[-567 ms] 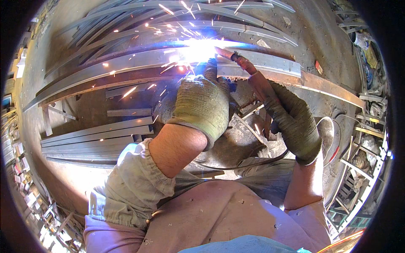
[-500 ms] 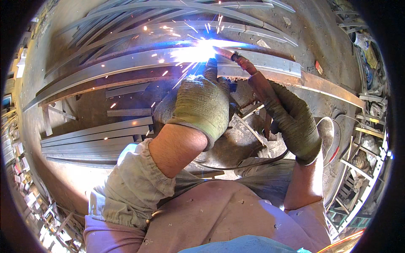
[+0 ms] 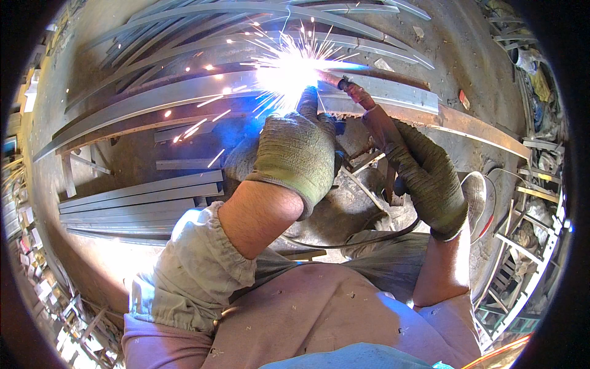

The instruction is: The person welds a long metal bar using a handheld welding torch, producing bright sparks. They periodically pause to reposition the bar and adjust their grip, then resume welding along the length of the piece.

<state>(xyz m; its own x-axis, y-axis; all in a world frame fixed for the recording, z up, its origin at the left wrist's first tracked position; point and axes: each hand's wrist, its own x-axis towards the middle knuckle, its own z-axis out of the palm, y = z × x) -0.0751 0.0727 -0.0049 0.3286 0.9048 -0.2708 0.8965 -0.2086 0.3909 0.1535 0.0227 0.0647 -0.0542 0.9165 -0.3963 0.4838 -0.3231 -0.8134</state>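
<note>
My right hand [image 3: 432,178], in a dark green work glove, is closed round the handle of a welding torch [image 3: 382,127]. The torch's reddish neck points up and left into a white-blue arc [image 3: 287,71] throwing sparks. Glare hides the nozzle tip and the weld spot. The arc burns on a long grey steel bar [image 3: 396,91] lying across in front of me. My left hand [image 3: 294,147], gloved too, has one finger stretched up to the edge of the glare, close below the torch tip. Its other fingers are mostly hidden; it holds nothing that I can see.
A rusty beam [image 3: 485,131] runs under the bar. Several steel lengths [image 3: 147,200] are stacked at the left, and more long bars [image 3: 381,48] lie on the far floor. A dark cable [image 3: 393,231] curves below my right hand. Scrap and metal frames [image 3: 522,246] line the right side.
The arc's glare has grown rounder, with a denser burst of sparks around it and longer streaks toward the lower left. Both hands and the torch have hardly moved.
</note>
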